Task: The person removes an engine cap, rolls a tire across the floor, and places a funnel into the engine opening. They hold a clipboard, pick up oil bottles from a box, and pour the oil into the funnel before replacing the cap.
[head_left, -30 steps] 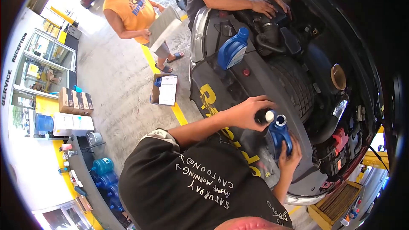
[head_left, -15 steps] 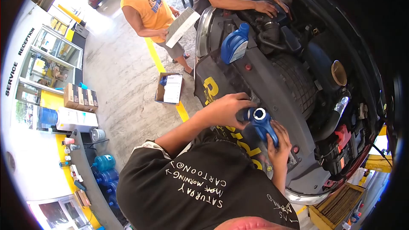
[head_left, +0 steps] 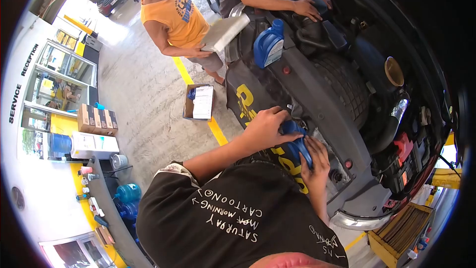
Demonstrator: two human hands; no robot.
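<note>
A blue oil bottle (head_left: 300, 152) stands at the front edge of the open engine bay. My right hand (head_left: 317, 159) wraps round its body from the right side. From the left, my left hand (head_left: 268, 128) has its fingers closed on a blue cap (head_left: 291, 128) at the bottle's mouth. The mouth itself is hidden under the cap and fingers. A second blue oil bottle (head_left: 269, 45), with a pale label, stands farther along the same front panel.
The engine (head_left: 342, 87) lies beyond my hands, with an open round brown-rimmed duct (head_left: 394, 72) on the right. One co-worker's hand (head_left: 307, 9) reaches into the bay. Another person holds a pleated filter (head_left: 225, 33). An open carton (head_left: 190, 103) with papers sits on the floor.
The cap in my left hand has moved over the bottle's mouth, whose white rim was showing before. The person with the filter has stepped closer and tilted it.
</note>
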